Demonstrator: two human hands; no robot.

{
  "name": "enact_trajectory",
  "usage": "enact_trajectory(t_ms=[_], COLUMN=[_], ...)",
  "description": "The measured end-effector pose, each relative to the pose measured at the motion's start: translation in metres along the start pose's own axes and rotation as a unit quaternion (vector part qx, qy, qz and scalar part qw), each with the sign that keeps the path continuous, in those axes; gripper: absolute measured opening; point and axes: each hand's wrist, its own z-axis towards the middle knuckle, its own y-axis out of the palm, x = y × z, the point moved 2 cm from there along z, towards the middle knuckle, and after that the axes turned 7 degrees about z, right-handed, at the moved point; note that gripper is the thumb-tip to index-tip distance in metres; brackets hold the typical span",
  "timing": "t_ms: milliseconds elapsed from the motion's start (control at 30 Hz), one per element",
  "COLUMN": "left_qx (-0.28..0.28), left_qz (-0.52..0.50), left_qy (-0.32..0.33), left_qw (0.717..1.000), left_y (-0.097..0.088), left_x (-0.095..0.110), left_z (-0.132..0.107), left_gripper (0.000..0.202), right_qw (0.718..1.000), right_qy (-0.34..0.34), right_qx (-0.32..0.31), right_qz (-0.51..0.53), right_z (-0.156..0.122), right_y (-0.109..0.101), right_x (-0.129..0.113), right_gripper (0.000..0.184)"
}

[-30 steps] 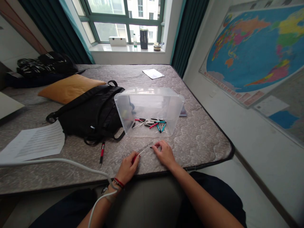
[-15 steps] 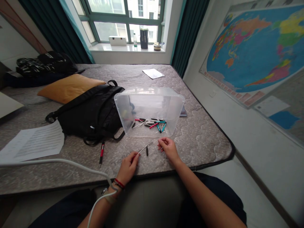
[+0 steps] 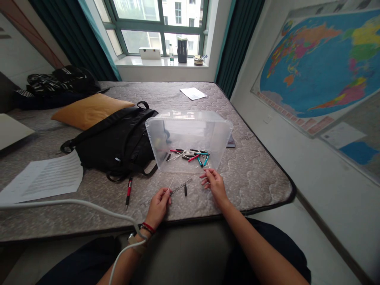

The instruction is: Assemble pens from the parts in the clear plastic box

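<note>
My left hand (image 3: 158, 208) rests just above the near edge of the quilted mattress (image 3: 249, 174), pinching a thin white pen refill (image 3: 171, 183) that points upward. My right hand (image 3: 214, 185) sits by the front bottom edge of a clear plastic box (image 3: 190, 130), fingers loosely curled, with nothing visible in them. Between my hands lies a small black pen part (image 3: 185, 190). Inside the box is a loose pile of black, red and teal pen parts (image 3: 188, 155).
A red-and-black pen (image 3: 128, 192) lies left of my left hand, below a black backpack (image 3: 115, 146) that touches the box. A printed paper sheet (image 3: 50, 178) lies further left. A white cable (image 3: 59, 202) crosses the mattress and runs to my left wrist.
The small black part has left my right hand and lies on the mattress. My hands have moved apart, with my right hand shifting toward the box. My left hand still holds the thin refill.
</note>
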Motion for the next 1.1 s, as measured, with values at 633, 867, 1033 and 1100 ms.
enact_trajectory(t_ms=[633,867,1033,1100], left_qx=[-0.031,-0.026,-0.024,-0.027], left_qz=[0.041,0.021,0.021,0.028], left_qy=[0.038,0.031,0.019,0.024], left_qw=[0.998,0.999,0.999,0.999], left_y=[0.004,0.003,0.003,0.003], left_x=[0.003,0.001,0.002,0.004], left_z=[-0.004,-0.002,-0.003,-0.003], left_gripper=[0.044,0.041,0.042,0.043], right_qw=[0.864,0.876,0.949,0.946], right_qy=[-0.191,-0.120,-0.199,-0.191], right_qx=[-0.180,-0.364,-0.022,-0.006], right_qz=[-0.430,-0.293,-0.243,-0.260], right_z=[-0.036,-0.028,-0.001,-0.002], right_y=[0.035,0.025,-0.002,-0.001], right_x=[0.028,0.006,-0.022,-0.019], right_gripper=[0.027,0.036,0.060,0.045])
